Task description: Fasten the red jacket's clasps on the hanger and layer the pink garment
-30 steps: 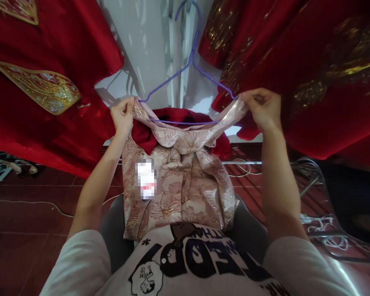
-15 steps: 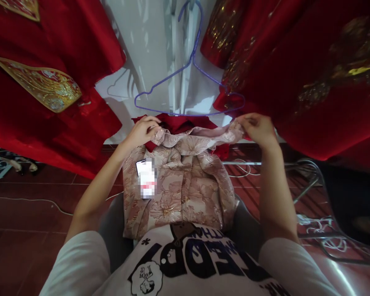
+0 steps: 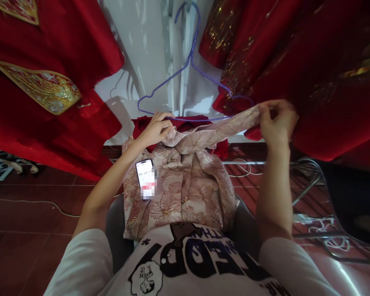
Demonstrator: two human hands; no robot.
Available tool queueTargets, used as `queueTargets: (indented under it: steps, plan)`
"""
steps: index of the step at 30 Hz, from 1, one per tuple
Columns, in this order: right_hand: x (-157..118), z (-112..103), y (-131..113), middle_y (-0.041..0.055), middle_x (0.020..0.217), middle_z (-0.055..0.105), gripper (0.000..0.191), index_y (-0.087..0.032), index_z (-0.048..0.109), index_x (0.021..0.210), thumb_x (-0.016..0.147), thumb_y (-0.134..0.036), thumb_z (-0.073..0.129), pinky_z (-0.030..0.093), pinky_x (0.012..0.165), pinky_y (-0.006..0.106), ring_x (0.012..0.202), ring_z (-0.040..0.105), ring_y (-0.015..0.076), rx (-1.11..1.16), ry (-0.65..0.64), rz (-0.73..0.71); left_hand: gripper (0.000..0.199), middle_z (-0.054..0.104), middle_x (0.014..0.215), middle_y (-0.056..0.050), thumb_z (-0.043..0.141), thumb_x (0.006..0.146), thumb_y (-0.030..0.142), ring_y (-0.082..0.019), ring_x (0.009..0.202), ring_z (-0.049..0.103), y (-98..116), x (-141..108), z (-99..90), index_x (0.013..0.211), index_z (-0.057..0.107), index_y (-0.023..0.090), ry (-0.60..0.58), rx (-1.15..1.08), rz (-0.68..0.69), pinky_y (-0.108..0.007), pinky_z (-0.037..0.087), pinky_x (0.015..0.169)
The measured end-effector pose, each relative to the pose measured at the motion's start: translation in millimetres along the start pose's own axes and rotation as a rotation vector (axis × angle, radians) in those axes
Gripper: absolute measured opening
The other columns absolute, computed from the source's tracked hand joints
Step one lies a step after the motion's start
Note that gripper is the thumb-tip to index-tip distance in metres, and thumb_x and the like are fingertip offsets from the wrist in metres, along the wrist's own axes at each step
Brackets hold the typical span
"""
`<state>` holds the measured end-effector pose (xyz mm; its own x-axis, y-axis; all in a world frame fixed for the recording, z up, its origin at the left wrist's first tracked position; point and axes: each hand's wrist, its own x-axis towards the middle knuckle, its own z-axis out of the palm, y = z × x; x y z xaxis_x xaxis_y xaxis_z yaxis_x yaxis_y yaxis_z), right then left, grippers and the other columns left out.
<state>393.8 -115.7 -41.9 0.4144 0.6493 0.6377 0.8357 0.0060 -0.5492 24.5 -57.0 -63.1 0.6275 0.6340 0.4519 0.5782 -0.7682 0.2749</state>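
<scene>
A pink floral garment [image 3: 188, 185] with a gold sheen lies over my lap. My left hand [image 3: 160, 128] pinches the upper edge of its cloth, near the middle. Farther right and higher, my right hand [image 3: 277, 119] grips the end of the same cloth, which is stretched in a slanting band between the two hands. Just beyond the band hangs a purple wire hanger [image 3: 191, 57], its lower bar close behind my left fingers. A phone [image 3: 146, 179] with a lit screen rests on the garment at the left.
Red garments with gold decoration hang on the left [image 3: 89, 49] and right [image 3: 296, 74]. Red cloth [image 3: 188, 122] lies behind the pink garment. White cables [image 3: 336, 234] and a metal-framed chair [image 3: 316, 172] are at the right. A thin cable crosses the tiled floor.
My right hand has moved right and up, pulling its end of the cloth out into a longer, straighter band. My left hand has shifted slightly right. The hanger has tilted a little.
</scene>
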Motion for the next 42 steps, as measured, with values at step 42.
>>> queueTargets:
  steps: [42]
  plan:
    - [5, 33, -46, 0.0115, 0.107, 0.067, 0.014, -0.024, 0.06, 0.098, 0.099, -0.03, 0.047, 0.043, 0.103, 0.049, 0.112, 0.06, 0.029, 0.156, 0.115, -0.245, 0.016, 0.067, 0.131, -0.009, 0.056, 0.098, 0.023, -0.023, 0.118, 0.064, 15, -3, -3.5, 0.089, 0.068, 0.02, 0.014, -0.188, 0.047, -0.047, 0.046, 0.11]
